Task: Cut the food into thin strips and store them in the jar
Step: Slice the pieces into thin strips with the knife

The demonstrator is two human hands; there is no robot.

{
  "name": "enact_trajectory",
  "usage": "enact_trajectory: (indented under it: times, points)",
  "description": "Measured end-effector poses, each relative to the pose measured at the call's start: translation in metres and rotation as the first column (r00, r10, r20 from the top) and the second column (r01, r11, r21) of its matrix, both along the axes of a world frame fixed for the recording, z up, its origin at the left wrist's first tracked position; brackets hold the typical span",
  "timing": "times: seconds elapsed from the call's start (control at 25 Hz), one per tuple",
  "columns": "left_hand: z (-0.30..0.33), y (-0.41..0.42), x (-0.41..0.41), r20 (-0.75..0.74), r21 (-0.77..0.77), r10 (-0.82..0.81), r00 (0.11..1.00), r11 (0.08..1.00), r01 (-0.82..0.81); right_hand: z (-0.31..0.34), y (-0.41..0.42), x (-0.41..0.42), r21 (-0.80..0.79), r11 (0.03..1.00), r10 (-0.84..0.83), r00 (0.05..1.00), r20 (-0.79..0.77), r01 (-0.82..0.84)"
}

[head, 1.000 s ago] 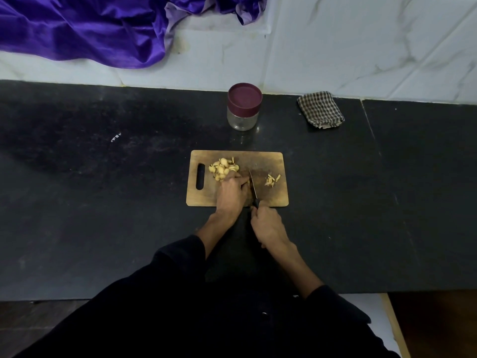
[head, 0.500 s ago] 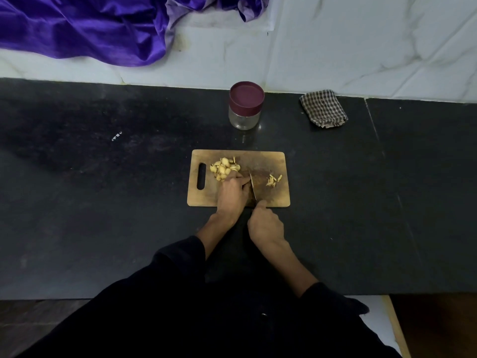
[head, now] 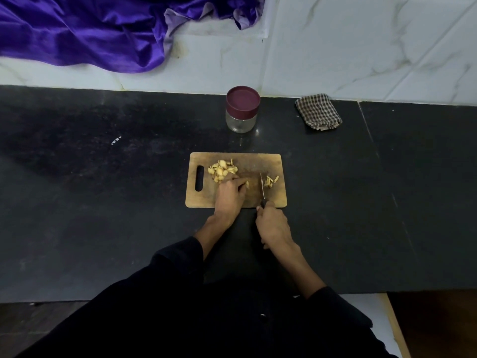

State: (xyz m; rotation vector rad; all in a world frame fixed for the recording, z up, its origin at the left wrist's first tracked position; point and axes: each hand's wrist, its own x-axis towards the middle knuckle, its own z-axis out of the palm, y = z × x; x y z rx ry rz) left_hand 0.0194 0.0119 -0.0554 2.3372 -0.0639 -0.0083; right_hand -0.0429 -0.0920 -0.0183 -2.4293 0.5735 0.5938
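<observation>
The left hand (head: 229, 196) lies on the cutting board (head: 236, 180), its fingers curled down over a small piece of food (head: 247, 184); only a pale edge of that piece shows past the fingertips, so its shape is hard to make out. The right hand (head: 273, 226) is clenched around the handle of a knife (head: 262, 188), just off the near edge of the board. The handle is almost wholly hidden in the grip; only the thin blade shows, pointing away from the person across the board, between the left hand and a few cut strips (head: 270, 181).

Two groups of food lie on the board. The pile of uncut pieces (head: 222, 169) sits near the handle slot at the far left, with the left hand covering its near edge, so the pieces cannot be counted. The strips lie just right of the blade, too small and blurred to count exactly.

Beyond the board, on the black surface (head: 103, 202), stands one jar (head: 242, 109), upright, with its dark red lid on; the glass below the lid looks clear, and whether anything is inside cannot be told. To its right, against the wall, lies one folded checked cloth (head: 318, 111). A purple fabric (head: 90, 29) drapes down the marble wall at the upper left, cut off by the frame's top and left edges. Dark sleeves (head: 180, 267) cover both forearms, and the person's dark clothing fills the bottom of the view, hiding the near edge of the surface.
</observation>
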Motion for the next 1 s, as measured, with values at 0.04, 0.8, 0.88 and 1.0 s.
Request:
enact_trajectory:
  times: [0.04, 0.8, 0.88, 1.0]
  points:
    - [0.000, 0.001, 0.000, -0.006, -0.044, 0.008, 1.000, 0.999, -0.009, 0.001, 0.002, -0.001, 0.006, 1.000, 0.020, 1.000, -0.003, -0.020]
    - [0.008, 0.002, -0.003, -0.081, -0.034, 0.011, 0.997, 0.999, -0.014, 0.011, 0.008, 0.000, 0.025, 0.987, 0.159, 0.987, 0.014, -0.159]
    - [0.008, 0.002, -0.003, -0.078, -0.032, 0.013, 0.997, 0.999, -0.016, 0.010, 0.008, 0.002, 0.020, 0.986, 0.165, 0.986, 0.009, -0.165]
    - [0.009, 0.000, -0.003, -0.081, -0.036, 0.023, 0.996, 0.999, -0.026, 0.007, 0.008, 0.003, 0.000, 0.986, 0.169, 0.986, 0.007, -0.169]
